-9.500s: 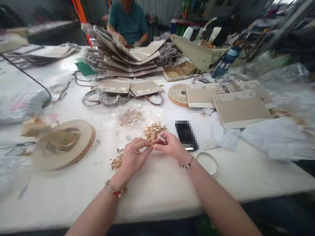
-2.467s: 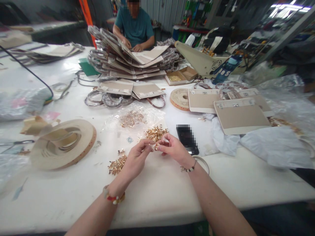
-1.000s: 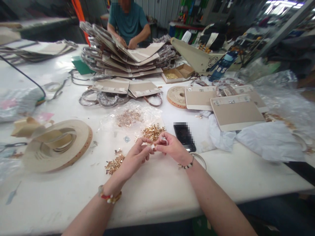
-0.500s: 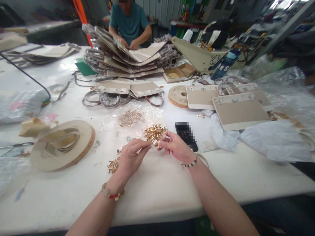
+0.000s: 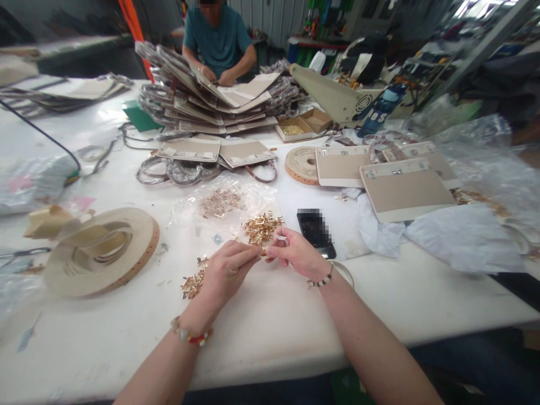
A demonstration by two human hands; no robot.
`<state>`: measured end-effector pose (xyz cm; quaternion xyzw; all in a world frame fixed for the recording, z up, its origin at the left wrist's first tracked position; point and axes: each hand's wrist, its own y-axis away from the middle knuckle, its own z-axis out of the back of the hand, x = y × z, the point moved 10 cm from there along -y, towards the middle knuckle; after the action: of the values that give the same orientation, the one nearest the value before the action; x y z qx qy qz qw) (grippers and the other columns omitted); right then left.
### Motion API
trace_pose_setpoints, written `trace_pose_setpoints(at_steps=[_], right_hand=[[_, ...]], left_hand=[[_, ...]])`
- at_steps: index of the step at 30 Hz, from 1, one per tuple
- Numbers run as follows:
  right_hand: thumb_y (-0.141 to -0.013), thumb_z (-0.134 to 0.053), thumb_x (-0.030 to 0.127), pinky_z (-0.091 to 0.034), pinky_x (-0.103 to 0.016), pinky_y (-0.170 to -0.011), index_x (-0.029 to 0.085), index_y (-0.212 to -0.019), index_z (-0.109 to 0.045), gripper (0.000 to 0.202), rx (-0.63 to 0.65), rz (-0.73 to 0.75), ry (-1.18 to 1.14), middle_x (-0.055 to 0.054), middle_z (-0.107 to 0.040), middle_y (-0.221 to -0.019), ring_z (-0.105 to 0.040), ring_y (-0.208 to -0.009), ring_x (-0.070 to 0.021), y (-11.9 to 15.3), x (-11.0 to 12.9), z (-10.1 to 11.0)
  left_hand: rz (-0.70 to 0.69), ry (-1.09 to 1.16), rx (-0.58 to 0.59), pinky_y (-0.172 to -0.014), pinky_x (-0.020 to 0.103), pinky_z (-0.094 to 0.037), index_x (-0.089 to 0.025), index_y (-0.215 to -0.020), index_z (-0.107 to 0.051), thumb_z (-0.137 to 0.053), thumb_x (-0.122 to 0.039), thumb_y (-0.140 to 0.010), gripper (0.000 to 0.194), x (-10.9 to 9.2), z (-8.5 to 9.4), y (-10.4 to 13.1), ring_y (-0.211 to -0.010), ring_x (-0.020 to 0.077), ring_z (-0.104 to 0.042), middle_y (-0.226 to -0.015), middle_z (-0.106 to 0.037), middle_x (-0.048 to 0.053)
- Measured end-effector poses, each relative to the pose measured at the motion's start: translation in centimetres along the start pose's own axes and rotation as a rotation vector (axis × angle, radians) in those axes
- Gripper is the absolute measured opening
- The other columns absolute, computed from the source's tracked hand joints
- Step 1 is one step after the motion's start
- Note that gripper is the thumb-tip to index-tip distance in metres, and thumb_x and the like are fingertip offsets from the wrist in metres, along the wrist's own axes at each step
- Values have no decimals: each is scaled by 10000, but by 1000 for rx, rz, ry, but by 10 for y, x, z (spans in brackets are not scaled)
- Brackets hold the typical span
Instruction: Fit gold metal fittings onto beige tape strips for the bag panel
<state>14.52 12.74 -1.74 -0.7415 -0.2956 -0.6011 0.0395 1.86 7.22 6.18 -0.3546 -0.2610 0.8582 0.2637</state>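
My left hand point(image 5: 230, 269) and my right hand point(image 5: 298, 254) meet above the white table, fingertips almost touching. Both are closed in a pinch around a small gold metal fitting point(image 5: 264, 252), mostly hidden by the fingers. Just behind them lies a pile of gold metal fittings point(image 5: 262, 226). A second heap of gold fittings point(image 5: 193, 284) sits beside my left wrist, partly covered by that hand. Farther back, a clear plastic bag point(image 5: 261, 196) holds more small metal pieces point(image 5: 220, 202).
A black phone point(image 5: 311, 229) lies right of the pile. At left rests a big tape roll point(image 5: 145, 247). Beige panels point(image 5: 405, 191) and white wrapping point(image 5: 447, 239) occupy the right. A tall panel stack point(image 5: 211, 107) stands ahead, with a co-worker point(image 5: 217, 39) behind it.
My fingertips have drawn closer together, and a white bit seen between them earlier no longer shows. The whole scene has shifted slightly left in the view.
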Motion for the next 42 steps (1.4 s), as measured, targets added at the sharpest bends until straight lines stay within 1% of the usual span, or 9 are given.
trace_pose_setpoints(at_steps=[4, 7, 11, 13, 16, 20, 28, 37, 42], right_hand=[[-637, -910, 389, -320, -156, -410, 210, -822, -464, 516, 12, 6, 18, 42, -635, -671, -705, -652, -146, 0, -1, -2], [-647, -901, 390, -351, -169, -435, 214, -834, -464, 507, 8, 3, 18, 28, -655, -695, -703, -675, -154, -1, -2, -2], [-585, -928, 326, -486, -220, -562, 217, -801, -436, 548, 7, 12, -44, -12, -709, -936, -669, -717, -130, -1, -1, -5], [-564, -931, 277, -508, -236, -621, 214, -774, -422, 554, 14, 44, -68, -6, -699, -1001, -644, -713, -108, 0, 3, -7], [-576, -917, 252, -510, -253, -700, 216, -760, -422, 529, 1, 96, -48, 8, -694, -946, -648, -777, -122, 0, 8, -7], [-574, -916, 293, -518, -313, -807, 224, -763, -415, 539, -20, 104, 10, 2, -709, -921, -679, -874, -173, 0, 9, -6], [-590, -906, 308, -525, -340, -816, 233, -790, -427, 525, -24, 114, 46, 5, -720, -903, -692, -855, -181, -1, 7, -4], [-591, -908, 306, -540, -351, -836, 232, -780, -421, 528, -42, 159, 127, 0, -702, -912, -704, -881, -193, -1, 11, -4], [-677, -869, 348, -537, -364, -829, 233, -790, -447, 452, -46, 260, 301, -38, -713, -973, -694, -908, -204, 4, 19, -10]], left_hand=[[16, 1, 66, -674, 257, -540, -234, -1030, -758, -652, -256, -936, 143, 0, -5, -2, -748, 151, -668, -879, -767, 44], [73, 19, 76, -676, 262, -531, -238, -1023, -762, -648, -268, -939, 145, 5, -7, -2, -738, 152, -664, -852, -758, 42], [161, 27, 41, -672, 268, -515, -241, -1019, -768, -668, -264, -923, 141, 15, -5, 1, -731, 158, -664, -830, -749, 38], [195, 38, 22, -682, 269, -512, -240, -1007, -771, -684, -253, -909, 131, 19, -4, 3, -739, 159, -665, -836, -752, 34], [252, 59, 25, -700, 274, -508, -240, -992, -771, -697, -253, -897, 121, 23, -6, 5, -760, 161, -664, -848, -754, 31], [345, 83, 76, -675, 281, -482, -227, -956, -751, -689, -264, -893, 95, 27, -10, 7, -763, 166, -636, -838, -725, 33], [365, 107, 105, -760, 316, -485, -231, -1013, -713, -706, -274, -871, 149, 25, -14, 4, -810, 180, -599, -893, -701, 33], [383, 98, 61, -742, 316, -477, -219, -892, -702, -659, -211, -852, 60, 25, -12, 6, -769, 176, -595, -806, -682, 17], [444, 132, 19, -686, 294, -458, -210, -747, -687, -648, -183, -807, 76, 29, -9, 7, -708, 161, -600, -730, -674, 3]])
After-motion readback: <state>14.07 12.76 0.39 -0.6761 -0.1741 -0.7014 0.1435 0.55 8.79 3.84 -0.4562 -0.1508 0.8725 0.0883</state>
